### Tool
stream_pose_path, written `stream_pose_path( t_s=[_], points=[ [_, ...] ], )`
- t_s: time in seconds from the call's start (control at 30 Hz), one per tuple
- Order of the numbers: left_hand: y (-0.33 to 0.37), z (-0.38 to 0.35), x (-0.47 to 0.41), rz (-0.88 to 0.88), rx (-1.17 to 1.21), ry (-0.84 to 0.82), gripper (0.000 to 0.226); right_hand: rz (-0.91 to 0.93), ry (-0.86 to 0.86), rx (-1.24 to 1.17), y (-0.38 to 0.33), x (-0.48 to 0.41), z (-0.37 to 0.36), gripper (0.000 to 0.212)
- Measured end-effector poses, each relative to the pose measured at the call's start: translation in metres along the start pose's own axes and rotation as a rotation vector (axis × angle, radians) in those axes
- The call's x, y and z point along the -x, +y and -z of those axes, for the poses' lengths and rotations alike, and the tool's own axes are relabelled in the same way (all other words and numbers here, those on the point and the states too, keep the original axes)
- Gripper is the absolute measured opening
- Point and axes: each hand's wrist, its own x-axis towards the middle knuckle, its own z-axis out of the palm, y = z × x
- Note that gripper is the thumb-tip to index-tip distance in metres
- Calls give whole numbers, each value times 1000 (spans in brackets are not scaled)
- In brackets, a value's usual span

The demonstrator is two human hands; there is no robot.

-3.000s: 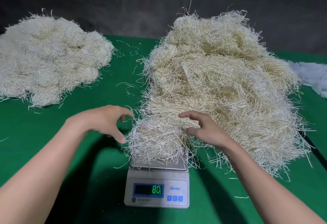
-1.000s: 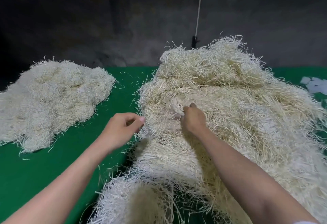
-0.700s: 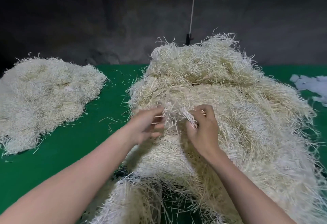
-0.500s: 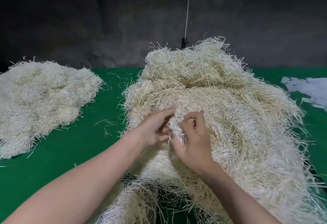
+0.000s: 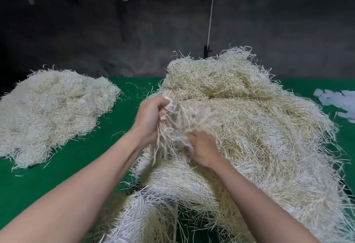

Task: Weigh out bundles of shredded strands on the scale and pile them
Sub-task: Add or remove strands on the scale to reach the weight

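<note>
Strands, pale cream and shredded thin, lie in a low flat pile [image 5: 53,112] at the left of the frame, well apart from both hands on the green cloth-covered table [image 5: 119,146]. Right of it, near the centre, the left hand [image 5: 149,120] is raised, its fingers curled tight round the top of a tuft [image 5: 172,127] of the same cream strands. The tuft's long axis runs from that fist downward and slightly rightward in the frame, and loose ends dangle below the wrist. Just right of and below it, the right hand [image 5: 203,150] has its fingers curled into the tuft's lower end, where the strands still merge with the tall heap [image 5: 269,131] of cream shredded strands that fills the centre and right. The fingertips are blurred and buried, so how much they enclose is unclear.

Both hands hold the tuft, the left higher. Freeing it probably means drawing it toward the lower centre of the frame, where a whiter bundle [image 5: 153,214] lies. No scale is visible. White scraps [image 5: 338,104] lie at the far right edge.
</note>
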Motion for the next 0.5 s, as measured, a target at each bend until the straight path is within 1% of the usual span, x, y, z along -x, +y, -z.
stream_pose_path(
  t_s=[0.03, 0.07, 0.1, 0.13, 0.17, 0.2, 0.23, 0.27, 0.3, 0.33, 0.37, 0.4, 0.43, 0.47, 0.5],
  points=[
    [11, 4, -1, -59, 14, 19, 23, -101, -88, 108, 13, 2, -3, 29],
    [22, 10, -3, -107, 30, 39, 25, -189, -177, 198, 25, 6, -7, 24],
    [33, 16, -4, -141, 33, 61, 27, -241, -256, 248, 34, 11, -7, 22],
    [41, 21, -6, -164, 3, 78, 28, -254, -316, 249, 38, 15, -2, 24],
    [45, 26, -9, -180, -61, 98, 26, -248, -356, 194, 37, 17, 7, 26],
    [47, 28, -10, -192, -142, 114, 21, -232, -366, 104, 33, 16, 21, 25],
    [46, 30, -12, -199, -216, 123, 16, -224, -353, -3, 25, 15, 40, 20],
    [44, 30, -12, -200, -267, 111, 11, -209, -290, -88, 19, 10, 61, 15],
    [41, 30, -13, -192, -295, 82, 8, -194, -190, -146, 8, 6, 84, 12],
    [39, 28, -12, -182, -292, 42, 9, -146, -33, -177, -1, 0, 102, 17],
    [38, 25, -11, -176, -247, 0, 12, -78, 110, -220, -14, -4, 117, 32],
    [38, 23, -10, -165, -155, -41, 16, 17, 196, -302, -29, -11, 124, 54],
    [39, 20, -8, -138, -32, -94, 18, 80, 171, -412, -47, -16, 127, 75],
    [41, 18, -7, -100, 105, -166, 18, 108, 56, -517, -60, -23, 118, 83],
    [42, 17, -7, -60, 249, -240, 14, 125, -75, -583, -74, -27, 105, 75]
  ],
)
